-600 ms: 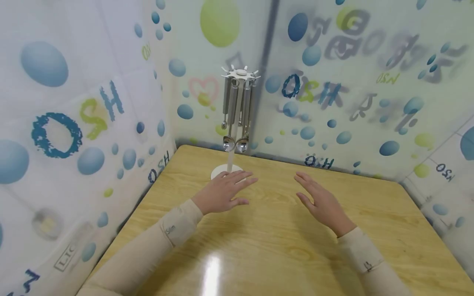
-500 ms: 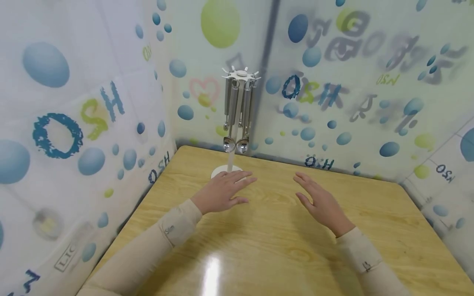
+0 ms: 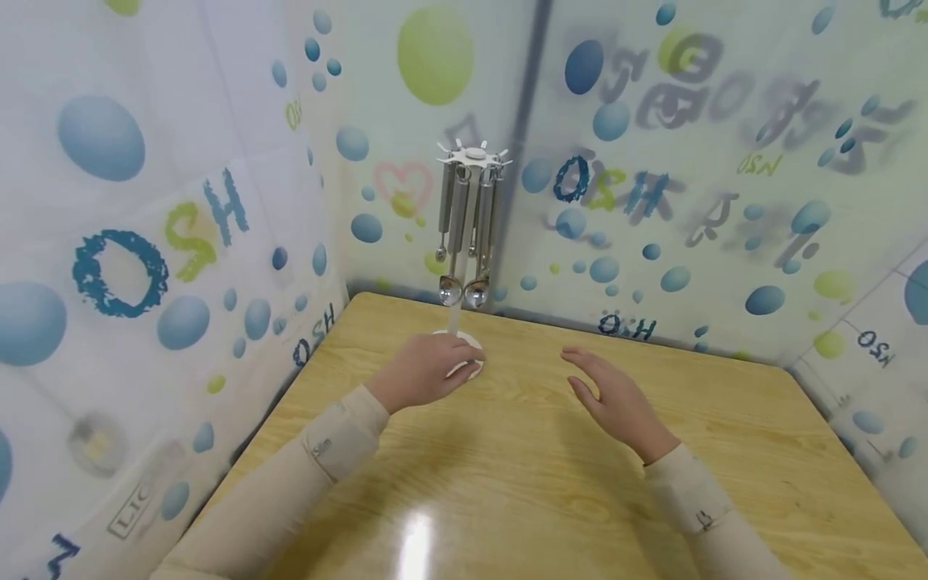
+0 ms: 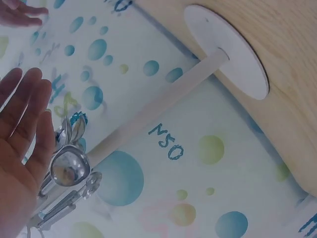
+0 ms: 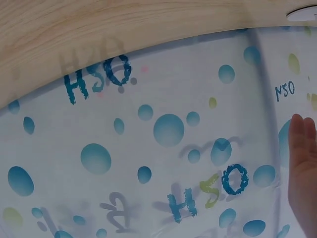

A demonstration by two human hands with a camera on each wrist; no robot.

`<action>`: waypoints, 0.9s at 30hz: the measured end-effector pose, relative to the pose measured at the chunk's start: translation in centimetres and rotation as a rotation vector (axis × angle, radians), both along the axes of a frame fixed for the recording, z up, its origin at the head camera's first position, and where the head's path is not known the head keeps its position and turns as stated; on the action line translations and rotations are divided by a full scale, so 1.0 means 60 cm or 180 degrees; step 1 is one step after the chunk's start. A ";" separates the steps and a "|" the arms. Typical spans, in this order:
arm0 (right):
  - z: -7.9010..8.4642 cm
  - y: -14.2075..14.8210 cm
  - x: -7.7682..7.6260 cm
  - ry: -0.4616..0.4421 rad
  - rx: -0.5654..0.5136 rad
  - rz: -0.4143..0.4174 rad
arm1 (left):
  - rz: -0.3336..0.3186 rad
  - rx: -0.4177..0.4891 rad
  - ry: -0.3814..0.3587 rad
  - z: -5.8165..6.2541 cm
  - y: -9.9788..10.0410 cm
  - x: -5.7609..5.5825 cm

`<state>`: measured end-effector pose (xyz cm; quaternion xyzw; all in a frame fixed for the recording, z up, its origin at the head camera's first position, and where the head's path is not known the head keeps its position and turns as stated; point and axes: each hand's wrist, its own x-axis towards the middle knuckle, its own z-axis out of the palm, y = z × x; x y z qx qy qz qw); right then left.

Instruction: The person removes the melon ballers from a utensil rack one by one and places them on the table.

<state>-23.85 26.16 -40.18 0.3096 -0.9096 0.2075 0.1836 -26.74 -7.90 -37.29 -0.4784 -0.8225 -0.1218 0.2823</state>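
A white utensil stand (image 3: 474, 155) rises at the back of the wooden table, with several metal utensils hanging from its spoked top. Two ladles (image 3: 475, 292) face forward at the bottom of the cluster. My left hand (image 3: 420, 372) hovers in front of the stand and partly hides its round white base (image 4: 233, 54). In the left wrist view, the fingers (image 4: 29, 109) of that hand extend beside the hanging utensils and hold nothing. To the right, over the table, my right hand (image 3: 622, 403) has its fingers stretched toward the left, with nothing in it.
The wooden table (image 3: 522, 483) fills the lower middle and reflects a bright light near its front. A white sheet (image 3: 406, 97) printed with blue and green dots and letters surrounds the table at the back and sides, close behind the stand.
My left hand has turned, its fingers bending and its thumb drawing nearer to them. My right hand has drifted slightly left. The head view has tilted up a little.
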 end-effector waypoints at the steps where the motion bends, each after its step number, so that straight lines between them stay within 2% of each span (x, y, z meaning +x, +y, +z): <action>1: -0.001 -0.002 0.000 -0.0031 -0.0015 0.0003 | -0.0002 0.0028 -0.0007 0.005 -0.002 0.000; 8: -0.014 -0.012 0.004 -0.0264 -0.0076 0.0000 | 0.0071 0.0268 -0.0065 0.046 -0.025 -0.001; 17: -0.001 -0.043 -0.011 -0.0122 -0.0289 0.0181 | 0.0335 0.0668 -0.0088 0.101 -0.052 -0.012; 27: 0.011 -0.082 -0.027 -0.0028 -0.0396 0.0376 | 0.0651 0.1458 -0.0087 0.177 -0.066 -0.040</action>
